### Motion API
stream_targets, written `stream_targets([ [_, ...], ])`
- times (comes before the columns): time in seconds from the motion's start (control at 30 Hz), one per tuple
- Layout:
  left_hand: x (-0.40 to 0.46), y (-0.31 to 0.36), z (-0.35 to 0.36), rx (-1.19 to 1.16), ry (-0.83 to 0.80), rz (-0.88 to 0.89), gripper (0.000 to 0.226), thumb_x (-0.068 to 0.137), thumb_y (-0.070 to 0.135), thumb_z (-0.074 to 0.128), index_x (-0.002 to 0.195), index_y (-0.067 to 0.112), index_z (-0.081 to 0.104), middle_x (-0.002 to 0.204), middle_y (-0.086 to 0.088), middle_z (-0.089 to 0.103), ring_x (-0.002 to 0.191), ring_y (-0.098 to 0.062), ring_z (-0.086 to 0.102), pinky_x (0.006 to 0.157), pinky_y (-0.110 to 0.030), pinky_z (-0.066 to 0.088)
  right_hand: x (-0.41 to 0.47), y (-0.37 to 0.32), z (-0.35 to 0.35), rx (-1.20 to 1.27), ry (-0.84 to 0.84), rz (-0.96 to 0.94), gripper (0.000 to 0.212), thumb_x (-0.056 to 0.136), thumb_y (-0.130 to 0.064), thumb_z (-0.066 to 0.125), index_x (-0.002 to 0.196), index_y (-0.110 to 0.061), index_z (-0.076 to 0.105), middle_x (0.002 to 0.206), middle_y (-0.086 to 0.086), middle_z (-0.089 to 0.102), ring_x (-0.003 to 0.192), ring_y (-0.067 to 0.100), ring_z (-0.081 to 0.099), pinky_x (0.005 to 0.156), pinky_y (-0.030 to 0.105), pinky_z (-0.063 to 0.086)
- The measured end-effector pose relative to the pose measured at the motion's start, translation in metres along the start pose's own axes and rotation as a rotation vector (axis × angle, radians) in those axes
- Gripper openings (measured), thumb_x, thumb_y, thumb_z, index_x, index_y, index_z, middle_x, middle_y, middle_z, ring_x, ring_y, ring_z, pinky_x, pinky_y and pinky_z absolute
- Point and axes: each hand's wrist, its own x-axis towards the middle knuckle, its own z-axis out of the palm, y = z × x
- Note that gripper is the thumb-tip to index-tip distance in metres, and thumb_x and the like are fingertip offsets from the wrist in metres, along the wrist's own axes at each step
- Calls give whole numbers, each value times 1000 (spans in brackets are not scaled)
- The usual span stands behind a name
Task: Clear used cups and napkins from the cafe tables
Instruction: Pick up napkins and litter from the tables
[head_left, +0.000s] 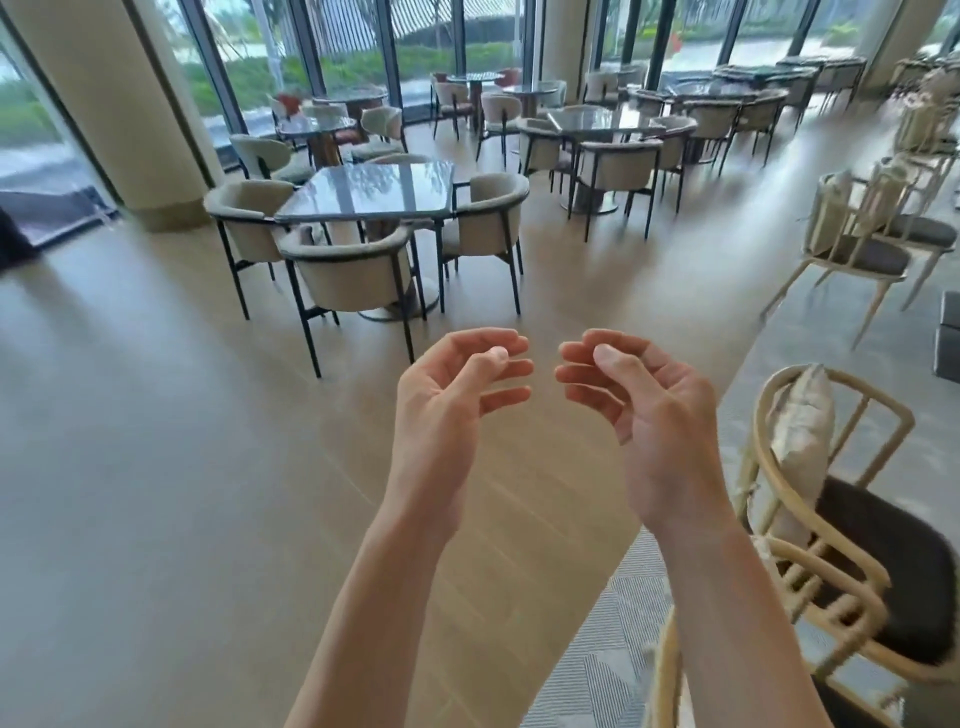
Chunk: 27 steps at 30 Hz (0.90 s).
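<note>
I hold both my hands up in front of me, over the tan floor (156, 467). My left hand (447, 395) has its palm turned up and in, and its fingers are bent softly. It holds nothing. My right hand (639, 405) looks the same on the other side, with soft bent fingers and nothing in it. The tips of the two hands point at each other and are near, but they do not touch.

I cannot see any cups or napkins from here. The closest table is the square glass table (369, 189) ahead of me, past my hands. Its top is shiny and shows light from the windows (358, 47). Three round-backed chairs with dark legs sit around it, and the nearest chair (353, 275) has its back to me. More tables and chairs stand behind it, closer to the windows, but they are too blurry for me to tell what is on them.

On my right, just beside my arm, is a pale wooden chair (831, 519) with a dark seat and a light cushion (800, 431) leaning on its back. A big round pillar (104, 93) stands on my left
</note>
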Motion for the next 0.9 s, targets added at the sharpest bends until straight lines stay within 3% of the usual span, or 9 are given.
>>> stream_targets([
  [0.27,158,-53,10,-28,-32,-56,20,102,2,54,103,7,74,107,-11,78,100,-29,75,84,-37,62,153,50,12,-31,27,-7,18,99,-5,59,96,-11,75,96,13,79,84,26,76,72,26,58],
  [0.43,300,-83,15,-69,-107,-52,20,101,2,54,103,6,73,108,-12,78,101,-29,75,85,-39,62,279,83,32,-54,105,-48,18,99,-2,58,96,-9,74,93,13,79,81,25,75,71,27,59],
  [0.6,442,-89,32,-98,-204,-58,18,101,3,55,103,8,72,107,-10,78,98,-27,75,80,-34,61,403,91,55,-84,201,-94,18,99,0,57,95,-7,73,91,14,79,78,25,74,70,26,59],
  [0.9,635,-130,83,-121,-300,-81,16,101,2,54,103,7,70,105,-9,77,96,-26,75,82,-38,62,592,109,56,-94,300,-134,17,99,0,56,96,-6,72,90,13,78,79,25,74,71,27,59],
])
